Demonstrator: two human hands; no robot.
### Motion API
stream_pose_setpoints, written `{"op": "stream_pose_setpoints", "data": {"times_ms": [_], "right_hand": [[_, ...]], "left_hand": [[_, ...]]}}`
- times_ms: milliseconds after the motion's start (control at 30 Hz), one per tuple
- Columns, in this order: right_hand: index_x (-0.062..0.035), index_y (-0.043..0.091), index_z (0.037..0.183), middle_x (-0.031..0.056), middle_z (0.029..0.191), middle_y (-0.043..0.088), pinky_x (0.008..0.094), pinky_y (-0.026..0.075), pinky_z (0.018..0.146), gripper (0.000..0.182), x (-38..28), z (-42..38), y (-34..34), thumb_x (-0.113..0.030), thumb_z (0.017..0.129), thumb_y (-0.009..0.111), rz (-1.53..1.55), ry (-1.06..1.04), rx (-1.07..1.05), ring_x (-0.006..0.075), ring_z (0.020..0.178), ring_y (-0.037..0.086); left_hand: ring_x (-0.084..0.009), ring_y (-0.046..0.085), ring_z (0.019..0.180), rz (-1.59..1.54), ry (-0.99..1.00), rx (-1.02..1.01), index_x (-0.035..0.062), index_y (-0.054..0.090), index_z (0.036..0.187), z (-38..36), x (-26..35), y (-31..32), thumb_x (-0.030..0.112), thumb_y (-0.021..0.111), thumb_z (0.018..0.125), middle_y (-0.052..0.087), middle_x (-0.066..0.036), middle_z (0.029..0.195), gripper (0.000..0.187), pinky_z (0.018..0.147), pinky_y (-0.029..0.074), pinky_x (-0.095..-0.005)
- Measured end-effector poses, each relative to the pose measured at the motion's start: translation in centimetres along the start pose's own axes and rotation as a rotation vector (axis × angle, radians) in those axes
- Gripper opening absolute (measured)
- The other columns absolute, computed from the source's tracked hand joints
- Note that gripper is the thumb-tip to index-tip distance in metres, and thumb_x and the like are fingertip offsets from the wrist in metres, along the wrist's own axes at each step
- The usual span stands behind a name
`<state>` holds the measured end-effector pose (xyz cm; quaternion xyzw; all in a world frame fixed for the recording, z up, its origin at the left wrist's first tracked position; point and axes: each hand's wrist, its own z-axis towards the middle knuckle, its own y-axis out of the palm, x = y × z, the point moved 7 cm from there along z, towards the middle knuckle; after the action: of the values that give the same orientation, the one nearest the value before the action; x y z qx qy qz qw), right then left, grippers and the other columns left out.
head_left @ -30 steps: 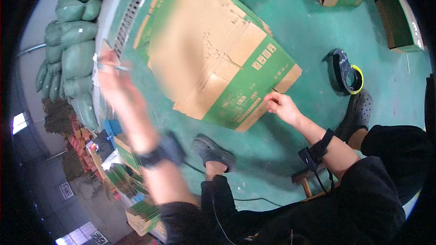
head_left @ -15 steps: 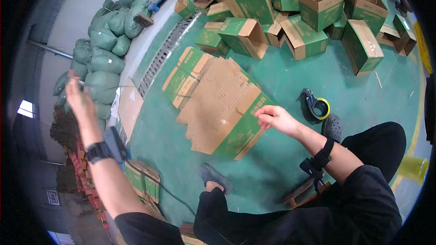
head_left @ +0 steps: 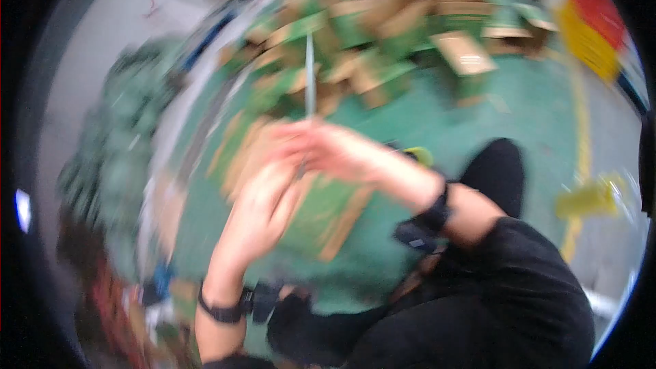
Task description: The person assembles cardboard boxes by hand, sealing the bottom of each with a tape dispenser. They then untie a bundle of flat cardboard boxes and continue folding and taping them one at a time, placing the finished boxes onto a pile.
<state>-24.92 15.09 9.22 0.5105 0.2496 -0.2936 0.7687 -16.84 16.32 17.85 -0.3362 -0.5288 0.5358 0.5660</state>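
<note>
My left hand (head_left: 260, 208) and my right hand (head_left: 331, 150) come together in front of me, above the stack of flattened green and brown cartons (head_left: 331, 219). Both hands are smeared by motion, and their fingers overlap, so their grip cannot be made out. A thin, pale strip (head_left: 311, 75) rises from where the hands meet. Which hand holds it is unclear. The hands partly cover the carton stack.
Open green and brown boxes (head_left: 461, 61) lie heaped at the top. Green sacks (head_left: 123, 143) are piled at the left. A yellow roll (head_left: 588, 198) lies at the right, and a yellow-rimmed object (head_left: 419, 156) sits behind my right wrist.
My left hand has moved right from the far left, and my right hand has moved left and slightly up to meet it. The view has shifted and blurred; the pale strip now stands upright.
</note>
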Motion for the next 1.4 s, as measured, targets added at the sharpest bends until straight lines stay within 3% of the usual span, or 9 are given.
{"op": "stream_pose_setpoints", "data": {"times_ms": [267, 467, 700, 900, 933, 1033, 1067, 1333, 1400], "right_hand": [[-0.0035, 0.043, 0.107, 0.0032, 0.070, 0.053, 0.0259, 0.043, 0.045, 0.033, -18.1, -18.7, -4.1, -0.020, 0.081, 0.056, -0.279, -0.582, 0.765, 0.0114, 0.052, 0.052], [-0.0053, 0.057, 0.096, 0.0000, 0.071, 0.054, 0.0160, 0.032, 0.045, 0.026, -22.0, -35.8, 1.8, -0.027, 0.082, 0.056, -0.689, -0.152, 1.015, 0.0025, 0.055, 0.044], [-0.0055, 0.050, 0.108, -0.0003, 0.057, 0.050, 0.0195, 0.034, 0.045, 0.034, -32.5, -51.8, 21.0, -0.020, 0.080, 0.061, -2.088, -0.695, 1.919, 0.0044, 0.049, 0.042], [-0.0039, 0.059, 0.088, 0.0027, 0.055, 0.048, 0.0299, 0.035, 0.039, 0.034, -24.1, -80.1, 29.9, -0.036, 0.079, 0.052, -0.838, 0.016, 2.689, 0.0129, 0.044, 0.045], [-0.0102, 0.057, 0.074, -0.0013, 0.045, 0.035, 0.0285, 0.023, 0.033, 0.021, -20.2, -84.8, 30.1, -0.031, 0.077, 0.053, -0.789, 0.560, 2.826, 0.0112, 0.035, 0.032], [-0.0105, 0.058, 0.066, 0.0015, 0.059, 0.053, 0.0311, 0.040, 0.045, 0.019, -5.1, -88.4, 27.4, -0.029, 0.072, 0.058, -0.305, 1.557, 2.373, 0.0143, 0.046, 0.046], [-0.0090, 0.058, 0.066, 0.0009, 0.060, 0.053, 0.0300, 0.040, 0.047, 0.020, 0.1, -89.6, 26.1, -0.029, 0.071, 0.059, -0.010, 1.347, 2.308, 0.0136, 0.049, 0.047], [-0.0063, 0.063, 0.069, 0.0032, 0.066, 0.059, 0.0306, 0.045, 0.055, 0.023, 8.0, -87.7, 19.1, -0.029, 0.068, 0.066, -0.163, 1.736, 1.909, 0.0148, 0.059, 0.055], [-0.0067, 0.066, 0.073, 0.0065, 0.071, 0.063, 0.0328, 0.048, 0.057, 0.023, 4.3, -87.9, 16.1, -0.029, 0.065, 0.068, -0.928, 1.949, 1.857, 0.0172, 0.064, 0.059]], "left_hand": [[-0.0230, 0.051, 0.063, -0.471, 0.101, -0.313, -0.0039, 0.053, 0.083, 3.9, 9.8, 10.4, 0.000, 0.042, 0.080, 0.054, -0.014, 0.083, 0.012, 0.058, 0.041, -0.0297], [-0.0256, 0.055, 0.077, -0.599, 0.333, -0.250, -0.0029, 0.051, 0.083, 6.1, 14.5, 12.2, 0.004, 0.050, 0.079, 0.056, -0.014, 0.091, 0.008, 0.066, 0.043, -0.0312], [-0.0218, 0.054, 0.082, -0.679, 0.113, -0.370, -0.0022, 0.053, 0.089, 4.0, 4.7, 16.0, 0.008, 0.054, 0.078, 0.056, -0.011, 0.090, 0.015, 0.071, 0.042, -0.0286], [-0.0107, 0.052, 0.072, -0.830, -0.197, -0.534, 0.0020, 0.053, 0.086, 1.2, -5.8, 22.8, 0.012, 0.052, 0.081, 0.057, -0.003, 0.081, 0.011, 0.063, 0.040, -0.0227], [-0.0100, 0.052, 0.072, -0.763, -0.181, -0.586, 0.0055, 0.053, 0.085, 1.3, -6.1, 23.7, 0.015, 0.050, 0.082, 0.058, -0.002, 0.082, 0.010, 0.060, 0.038, -0.0218], [-0.0106, 0.054, 0.076, -0.817, -0.245, -0.631, 0.0069, 0.052, 0.088, 1.7, -4.3, 24.5, 0.017, 0.050, 0.083, 0.058, -0.002, 0.086, 0.012, 0.063, 0.039, -0.0223], [-0.0107, 0.054, 0.077, -0.858, -0.305, -0.626, 0.0074, 0.052, 0.089, 1.8, -3.8, 24.6, 0.018, 0.049, 0.084, 0.058, -0.002, 0.087, 0.012, 0.063, 0.039, -0.0223], [-0.0120, 0.054, 0.078, -0.714, -0.361, -0.659, 0.0038, 0.053, 0.089, 1.4, -4.6, 28.6, 0.017, 0.051, 0.083, 0.058, -0.003, 0.086, 0.015, 0.064, 0.041, -0.0245], [-0.0142, 0.054, 0.075, -0.578, -0.229, -0.667, -0.0003, 0.054, 0.087, 0.4, -6.6, 29.2, 0.015, 0.053, 0.081, 0.059, -0.006, 0.081, 0.017, 0.064, 0.041, -0.0262]]}}
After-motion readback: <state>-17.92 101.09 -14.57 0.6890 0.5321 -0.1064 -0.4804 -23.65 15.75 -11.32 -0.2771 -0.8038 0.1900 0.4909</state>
